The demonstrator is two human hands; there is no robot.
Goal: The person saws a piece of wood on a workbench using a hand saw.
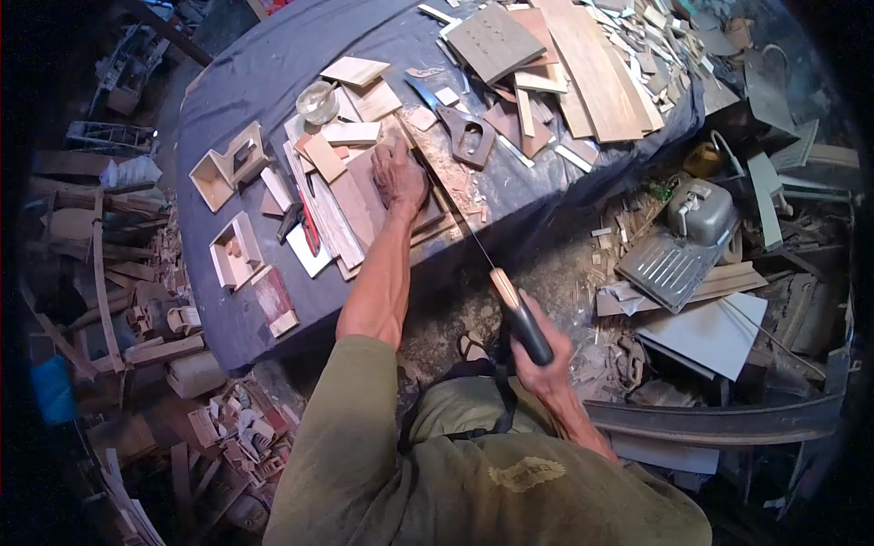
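My right hand (546, 344), in front of the table edge, is closed around the black and light-wood handle of a handsaw (519, 318). The saw's thin blade, seen nearly edge-on, runs up to the table beside the board. With bent fingers, my left hand (399, 173) presses on a brown wooden board (355, 205) and holds it down just left of the blade. Pale wood strips (323, 223) lie along the board's left side. Sawdust (464, 196) is scattered right of the blade. Where the teeth meet the wood is hard to make out.
A second handsaw (469, 136) lies beyond the blade. Nearby are a glass jar (317, 103), red-handled pliers (310, 227) and small wooden boxes (238, 250). Planks (601, 82) and offcuts fill the far right. A metal sink (678, 259) and scrap wood crowd the floor.
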